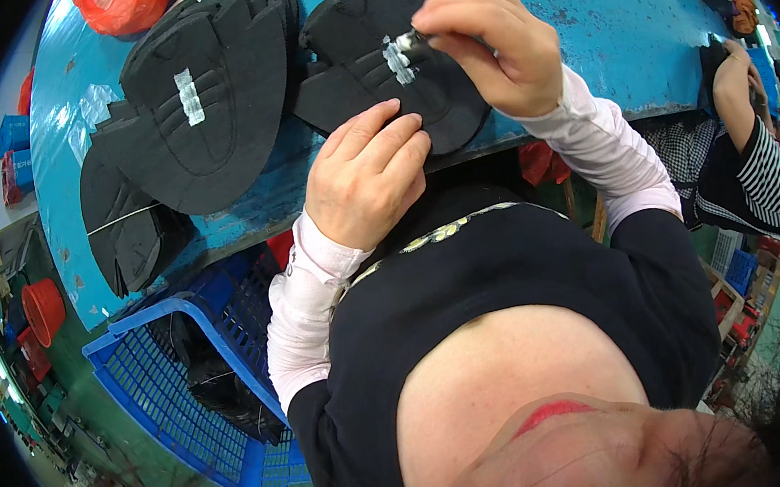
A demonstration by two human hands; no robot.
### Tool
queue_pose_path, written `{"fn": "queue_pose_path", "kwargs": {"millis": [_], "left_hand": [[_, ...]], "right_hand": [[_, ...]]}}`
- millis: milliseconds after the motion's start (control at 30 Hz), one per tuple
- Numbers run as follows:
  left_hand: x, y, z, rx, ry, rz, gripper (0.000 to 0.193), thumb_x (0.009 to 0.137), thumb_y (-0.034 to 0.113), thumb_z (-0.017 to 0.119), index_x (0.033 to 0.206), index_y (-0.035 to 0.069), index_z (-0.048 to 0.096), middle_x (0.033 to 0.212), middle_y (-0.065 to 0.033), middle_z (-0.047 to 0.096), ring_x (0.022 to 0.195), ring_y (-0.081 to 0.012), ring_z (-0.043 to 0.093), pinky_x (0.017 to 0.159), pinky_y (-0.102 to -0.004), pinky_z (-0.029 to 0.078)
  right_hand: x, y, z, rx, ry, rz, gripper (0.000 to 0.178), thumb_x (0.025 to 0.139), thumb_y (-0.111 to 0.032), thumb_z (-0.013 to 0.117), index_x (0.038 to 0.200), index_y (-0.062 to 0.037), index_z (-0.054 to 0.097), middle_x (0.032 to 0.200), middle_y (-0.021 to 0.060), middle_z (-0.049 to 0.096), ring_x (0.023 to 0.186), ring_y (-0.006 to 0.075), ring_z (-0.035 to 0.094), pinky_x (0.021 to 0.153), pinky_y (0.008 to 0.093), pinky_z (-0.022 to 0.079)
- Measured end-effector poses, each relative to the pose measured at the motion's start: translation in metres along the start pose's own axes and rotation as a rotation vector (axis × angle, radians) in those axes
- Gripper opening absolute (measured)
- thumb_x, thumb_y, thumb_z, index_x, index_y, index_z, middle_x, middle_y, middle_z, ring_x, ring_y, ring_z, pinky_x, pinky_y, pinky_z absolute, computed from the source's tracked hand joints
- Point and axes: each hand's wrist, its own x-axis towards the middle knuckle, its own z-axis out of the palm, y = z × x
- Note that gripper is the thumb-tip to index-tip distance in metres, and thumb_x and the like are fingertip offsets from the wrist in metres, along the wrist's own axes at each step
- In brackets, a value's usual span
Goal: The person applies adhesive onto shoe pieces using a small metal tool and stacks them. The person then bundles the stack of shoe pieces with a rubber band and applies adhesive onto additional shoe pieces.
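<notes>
On the right black shaped piece [361, 23], my left hand [367, 173] lies with its fingers stretched out along the near edge, pressing lightly. My right hand [501, 44] is over the same piece, thumb and fingers pinched on a small dark tool with a white tip [407, 42]; most of it is hidden by the fingers. The tip is beside a whitish smeared strip [397, 60] in the middle of the piece. To the left lies a thick stack of matching black pieces [206, 153], its top one bearing a similar pale strip [189, 98].
A blue worktable [55, 180] carries everything, with a red plastic bag [124, 9] at its far left. Below the table's near edge stands a blue plastic crate [148, 394] holding a black bundle. Another person in a striped sleeve [755, 170] sits at the right.
</notes>
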Motion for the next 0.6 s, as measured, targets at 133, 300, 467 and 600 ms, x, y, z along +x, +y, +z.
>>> {"fn": "queue_pose_path", "kwargs": {"millis": [133,300,467,600], "left_hand": [[0.000,0.001,0.000,-0.012,0.002,-0.010,0.029,0.068,-0.003,0.075,0.096,0.006,0.071,0.106,-0.0071,0.073,0.110,-0.0270,0.069,0.090,-0.0379,0.056],[0.000,0.002,0.002,-0.022,0.018,-0.014,0.027,0.069,-0.002,0.075,0.095,0.006,0.072,0.105,-0.0062,0.073,0.109,-0.0267,0.069,0.088,-0.0374,0.056],[0.000,0.001,0.002,-0.032,0.017,-0.014,0.027,0.069,-0.002,0.075,0.095,0.006,0.072,0.105,-0.0061,0.073,0.109,-0.0267,0.069,0.088,-0.0375,0.056],[0.000,0.000,0.002,-0.024,0.016,-0.022,0.027,0.070,0.000,0.076,0.095,0.006,0.072,0.105,-0.0066,0.073,0.109,-0.0274,0.069,0.088,-0.0380,0.056]], "right_hand": [[0.002,0.010,0.006,-0.055,-0.048,0.002,0.024,0.085,0.008,0.073,0.108,0.0000,0.070,0.105,0.0109,0.073,0.097,0.0268,0.068,0.083,0.0325,0.055],[0.002,0.012,0.012,-0.001,-0.062,-0.058,0.023,0.086,0.006,0.073,0.107,-0.0017,0.070,0.105,0.0098,0.073,0.097,0.0270,0.068,0.083,0.0324,0.055],[-0.001,0.014,0.019,-0.017,-0.105,-0.109,0.026,0.082,0.007,0.074,0.106,-0.0042,0.071,0.101,0.0097,0.073,0.092,0.0284,0.067,0.080,0.0339,0.056],[-0.001,0.012,0.013,0.028,-0.179,-0.062,0.026,0.083,0.006,0.074,0.107,-0.0040,0.071,0.102,0.0094,0.073,0.092,0.0279,0.067,0.079,0.0336,0.056]]}}
